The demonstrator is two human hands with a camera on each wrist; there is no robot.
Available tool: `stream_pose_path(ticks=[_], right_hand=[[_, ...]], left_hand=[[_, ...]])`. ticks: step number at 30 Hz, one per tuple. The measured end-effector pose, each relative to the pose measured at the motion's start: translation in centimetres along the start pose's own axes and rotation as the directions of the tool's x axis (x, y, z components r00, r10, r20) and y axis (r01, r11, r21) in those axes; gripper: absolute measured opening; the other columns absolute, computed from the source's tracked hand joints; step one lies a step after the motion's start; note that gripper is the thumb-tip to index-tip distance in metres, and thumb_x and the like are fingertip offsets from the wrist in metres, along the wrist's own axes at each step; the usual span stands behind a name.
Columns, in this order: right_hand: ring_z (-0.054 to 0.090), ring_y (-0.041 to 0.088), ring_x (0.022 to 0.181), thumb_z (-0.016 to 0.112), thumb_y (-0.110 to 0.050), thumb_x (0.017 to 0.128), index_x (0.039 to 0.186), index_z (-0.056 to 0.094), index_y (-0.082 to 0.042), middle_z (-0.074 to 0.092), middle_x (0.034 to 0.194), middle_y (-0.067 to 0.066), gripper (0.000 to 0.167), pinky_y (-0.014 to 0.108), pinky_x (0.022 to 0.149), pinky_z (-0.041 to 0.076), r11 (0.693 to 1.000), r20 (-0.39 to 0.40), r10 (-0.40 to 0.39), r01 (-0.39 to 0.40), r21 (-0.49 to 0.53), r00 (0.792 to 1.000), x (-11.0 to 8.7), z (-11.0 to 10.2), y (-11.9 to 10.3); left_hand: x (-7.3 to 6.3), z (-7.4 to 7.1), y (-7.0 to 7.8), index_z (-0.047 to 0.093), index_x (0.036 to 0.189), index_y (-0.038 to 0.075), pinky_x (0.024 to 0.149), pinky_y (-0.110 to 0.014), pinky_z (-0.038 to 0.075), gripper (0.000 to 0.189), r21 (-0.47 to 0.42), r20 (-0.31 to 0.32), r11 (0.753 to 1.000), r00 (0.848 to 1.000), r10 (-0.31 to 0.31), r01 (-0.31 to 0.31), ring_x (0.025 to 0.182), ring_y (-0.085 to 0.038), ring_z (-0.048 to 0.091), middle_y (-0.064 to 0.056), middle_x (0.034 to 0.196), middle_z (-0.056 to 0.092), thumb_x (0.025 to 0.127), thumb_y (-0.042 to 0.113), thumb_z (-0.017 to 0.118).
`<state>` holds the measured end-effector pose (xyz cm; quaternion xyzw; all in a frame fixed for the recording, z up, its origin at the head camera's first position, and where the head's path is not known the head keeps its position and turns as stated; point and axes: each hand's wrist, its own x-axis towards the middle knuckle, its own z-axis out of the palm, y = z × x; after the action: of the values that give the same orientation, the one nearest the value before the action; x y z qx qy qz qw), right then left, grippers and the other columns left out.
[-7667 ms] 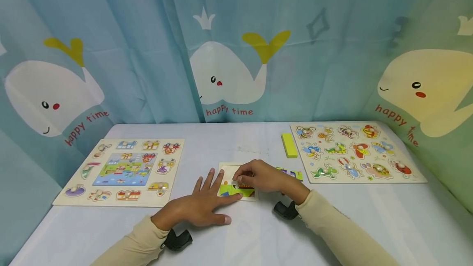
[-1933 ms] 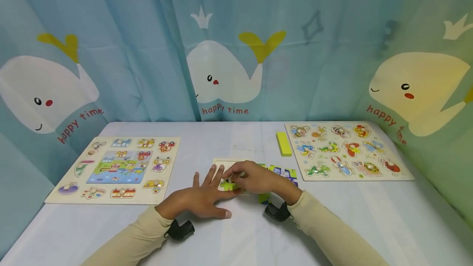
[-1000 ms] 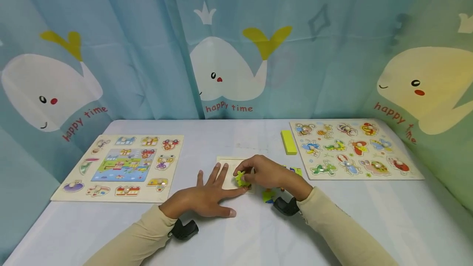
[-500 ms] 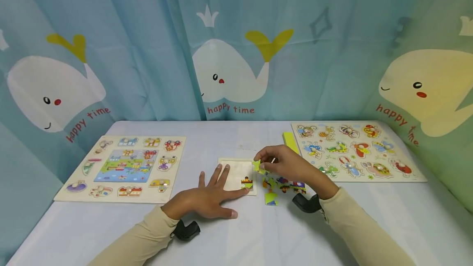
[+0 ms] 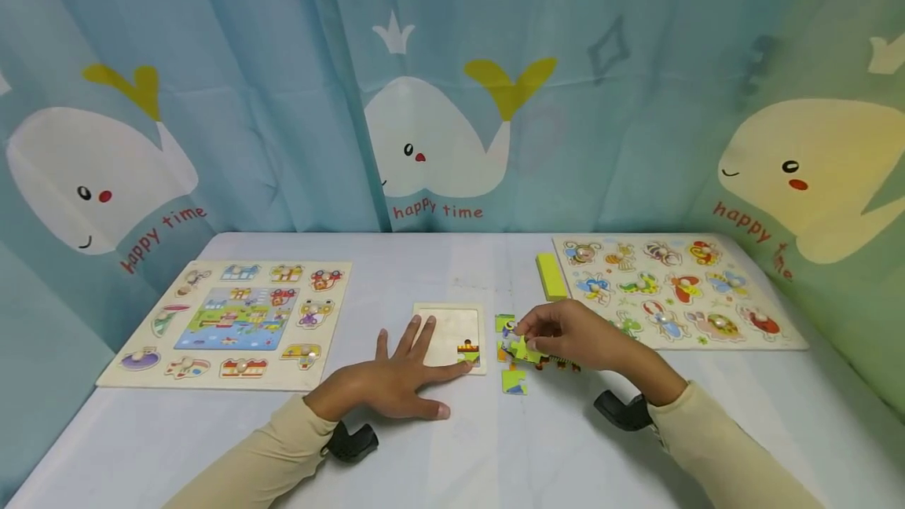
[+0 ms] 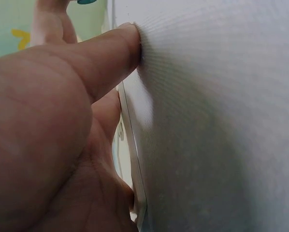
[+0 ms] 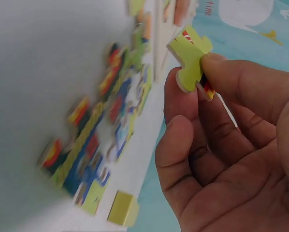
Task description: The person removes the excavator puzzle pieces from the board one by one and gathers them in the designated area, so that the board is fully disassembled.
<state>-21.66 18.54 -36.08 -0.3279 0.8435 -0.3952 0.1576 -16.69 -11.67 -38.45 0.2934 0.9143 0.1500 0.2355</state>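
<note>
My left hand (image 5: 396, 387) lies with spread, straight fingers over the left and lower edge of a small white puzzle tray (image 5: 445, 307). One jigsaw piece (image 5: 468, 353) with red and green print sits in the tray's lower right corner. Between thumb and fingers, my right hand (image 5: 580, 340) pinches a lime-green jigsaw piece (image 7: 189, 58) above the loose jigsaw pieces (image 5: 514, 382) right of the tray. Several of those are partly covered by this hand; the right wrist view shows them blurred, in a group (image 7: 89, 159). In the left wrist view the thumb (image 6: 118, 48) touches the white cloth.
A peg puzzle board (image 5: 332, 352) with vehicles lies at the left, another peg board with insects (image 5: 679, 320) at the right. Beside the latter is a yellow-green block (image 5: 551, 277). Behind the table hangs a whale-print curtain (image 5: 283, 100).
Several pieces along the tray's bottom earlier are down to one. My right hand has lifted a green piece out and carried it right, over the loose pieces. The left hand stays at the tray.
</note>
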Motion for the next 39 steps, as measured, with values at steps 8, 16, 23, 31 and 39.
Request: stream_pose_path(ticks=[8, 16, 23, 31, 39], right_hand=[[0.054, 0.01, 0.066, 0.064, -0.002, 0.092, 0.104, 0.068, 0.0, 0.065, 0.084, 0.001, 0.013, 0.024, 0.056, 0.046, 0.996, 0.074, 0.052, -0.057, 0.063, 0.996, -1.5, -0.2, 0.1], [0.058, 0.012, 0.077, 0.065, 0.002, 0.09, 0.107, 0.067, 0.002, 0.065, 0.088, 0.001, 0.017, 0.025, 0.065, 0.049, 0.996, 0.106, 0.016, -0.025, 0.085, 0.994, -2.0, 0.4, 0.8], [0.061, 0.016, 0.086, 0.063, 0.004, 0.09, 0.106, 0.068, 0.002, 0.066, 0.094, 0.005, 0.016, 0.026, 0.072, 0.051, 0.996, 0.089, 0.028, -0.036, 0.081, 0.996, -2.0, 0.3, 0.7], [0.062, 0.016, 0.088, 0.065, 0.001, 0.091, 0.106, 0.068, 0.002, 0.067, 0.096, 0.004, 0.016, 0.026, 0.073, 0.051, 0.994, 0.119, 0.039, -0.05, 0.095, 0.992, -1.9, 0.3, 0.8], [0.061, 0.016, 0.085, 0.065, 0.002, 0.09, 0.11, 0.067, 0.003, 0.066, 0.093, 0.003, 0.02, 0.027, 0.071, 0.05, 0.996, 0.123, 0.032, -0.042, 0.084, 0.992, -1.9, 0.2, 0.7]], left_hand=[[0.0, 0.0, -0.1, 0.031, 0.151, 0.043, 0.102, -0.072, -0.007, 0.064, 0.002, 0.0, 1.0, 1.0, 0.002, -0.002, 0.142, -0.036, -0.022, -0.019, 0.159, -0.014, 0.094, 0.056, 0.054], [0.2, 0.0, -0.1, 0.03, 0.152, 0.043, 0.101, -0.071, -0.008, 0.063, -0.004, 0.003, 1.0, 1.0, 0.004, -0.004, 0.142, -0.035, -0.024, -0.017, 0.159, -0.016, 0.095, 0.055, 0.053], [0.2, -0.1, -0.1, 0.03, 0.151, 0.044, 0.103, -0.071, -0.007, 0.063, 0.011, 0.013, 1.0, 1.0, -0.007, 0.007, 0.142, -0.034, -0.024, -0.016, 0.16, -0.014, 0.094, 0.056, 0.054], [0.1, -0.2, -0.3, 0.03, 0.151, 0.044, 0.102, -0.071, -0.008, 0.063, 0.007, 0.016, 1.0, 1.0, -0.004, 0.004, 0.142, -0.034, -0.025, -0.016, 0.159, -0.016, 0.094, 0.056, 0.054], [0.0, -0.5, 0.2, 0.032, 0.151, 0.044, 0.104, -0.068, -0.009, 0.064, 0.078, 0.019, 0.997, 1.0, -0.014, 0.012, 0.144, -0.036, -0.019, -0.019, 0.16, -0.01, 0.093, 0.056, 0.056]])
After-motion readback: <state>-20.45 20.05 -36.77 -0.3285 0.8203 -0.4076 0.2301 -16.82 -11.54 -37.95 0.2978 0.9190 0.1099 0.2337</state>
